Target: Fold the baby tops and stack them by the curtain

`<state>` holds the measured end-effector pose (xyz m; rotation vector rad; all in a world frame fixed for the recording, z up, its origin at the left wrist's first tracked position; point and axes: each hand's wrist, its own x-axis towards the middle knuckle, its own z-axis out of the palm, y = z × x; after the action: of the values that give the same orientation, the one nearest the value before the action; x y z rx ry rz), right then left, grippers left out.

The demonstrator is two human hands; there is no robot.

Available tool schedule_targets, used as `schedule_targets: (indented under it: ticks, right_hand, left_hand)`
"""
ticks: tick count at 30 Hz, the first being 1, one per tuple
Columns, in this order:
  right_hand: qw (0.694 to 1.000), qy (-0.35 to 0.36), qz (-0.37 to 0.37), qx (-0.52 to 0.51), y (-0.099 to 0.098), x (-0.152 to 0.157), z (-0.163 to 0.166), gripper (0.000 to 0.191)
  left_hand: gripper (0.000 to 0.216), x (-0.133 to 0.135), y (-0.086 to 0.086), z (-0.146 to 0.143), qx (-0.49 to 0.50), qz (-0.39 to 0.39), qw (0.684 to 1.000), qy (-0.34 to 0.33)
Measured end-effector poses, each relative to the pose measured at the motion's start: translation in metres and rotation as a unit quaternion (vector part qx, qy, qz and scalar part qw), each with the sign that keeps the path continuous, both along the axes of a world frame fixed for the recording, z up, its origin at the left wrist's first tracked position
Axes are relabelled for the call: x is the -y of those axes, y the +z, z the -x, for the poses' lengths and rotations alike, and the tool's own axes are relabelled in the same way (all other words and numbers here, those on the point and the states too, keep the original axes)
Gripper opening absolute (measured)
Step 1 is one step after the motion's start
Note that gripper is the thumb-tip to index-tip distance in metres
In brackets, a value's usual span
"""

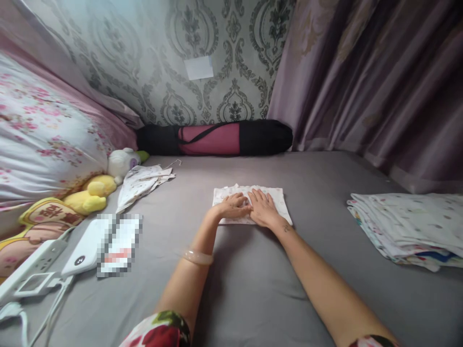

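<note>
A white cloth (275, 196) with a faint print lies folded into a flat rectangle on the grey bed sheet (246, 279). My left hand (234, 206) rests on its left half, fingers stretched out toward the right. Beside it, my right hand (263, 208) lies flat on the cloth's middle with fingers spread forward. The two hands touch or nearly touch at the centre. Neither hand grips the cloth; both press on it from above, covering part of its surface. A pale bangle (197, 257) circles my left forearm.
At right sits a stack of folded printed cloths (408, 221). A crumpled white garment (142, 185) lies at left, near plush toys (88, 195), a white power strip (36, 265) and a white device (88, 246). A black-and-maroon long bag (213, 139) lies along the wall.
</note>
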<state>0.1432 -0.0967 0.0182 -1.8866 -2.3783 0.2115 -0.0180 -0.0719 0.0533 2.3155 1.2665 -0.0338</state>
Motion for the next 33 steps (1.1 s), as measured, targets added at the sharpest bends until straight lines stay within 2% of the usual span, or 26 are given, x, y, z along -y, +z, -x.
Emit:
schedule_targets:
  ticks: [2,5,7,11,16,25,30,33]
  right_hand:
    - [0.999,-0.018,-0.029,-0.007,-0.004,0.002,0.003,0.054]
    - [0.997,-0.020,-0.073,-0.013,-0.012,0.004,0.004,0.052]
    - [0.996,-0.013,-0.089,-0.018,-0.015,0.004,0.003,0.052]
    - [0.996,-0.006,-0.085,-0.040,-0.012,0.003,-0.001,0.053]
    - [0.992,-0.007,-0.114,-0.054,0.001,0.002,-0.005,0.055]
    - [0.991,0.038,-0.124,-0.032,-0.006,-0.002,-0.001,0.057]
    - [0.995,0.044,-0.084,-0.026,-0.014,-0.004,0.000,0.058]
    - [0.995,0.043,-0.084,-0.027,-0.015,-0.004,0.000,0.058]
  left_hand:
    - [0.037,0.002,-0.005,-0.006,0.018,-0.045,0.998,0.040]
    - [0.031,0.007,-0.016,-0.017,0.021,-0.151,0.981,0.120]
    - [0.028,0.010,-0.023,-0.024,0.007,-0.200,0.968,0.149]
    - [0.029,0.012,-0.029,-0.032,0.007,-0.232,0.959,0.165]
    - [0.043,0.012,-0.035,-0.034,0.028,-0.289,0.946,0.145]
    - [0.051,0.008,-0.045,-0.031,0.001,-0.301,0.946,0.123]
    - [0.050,0.006,-0.049,-0.025,-0.033,-0.232,0.965,0.118]
    - [0.050,0.006,-0.048,-0.025,-0.045,-0.218,0.967,0.123]
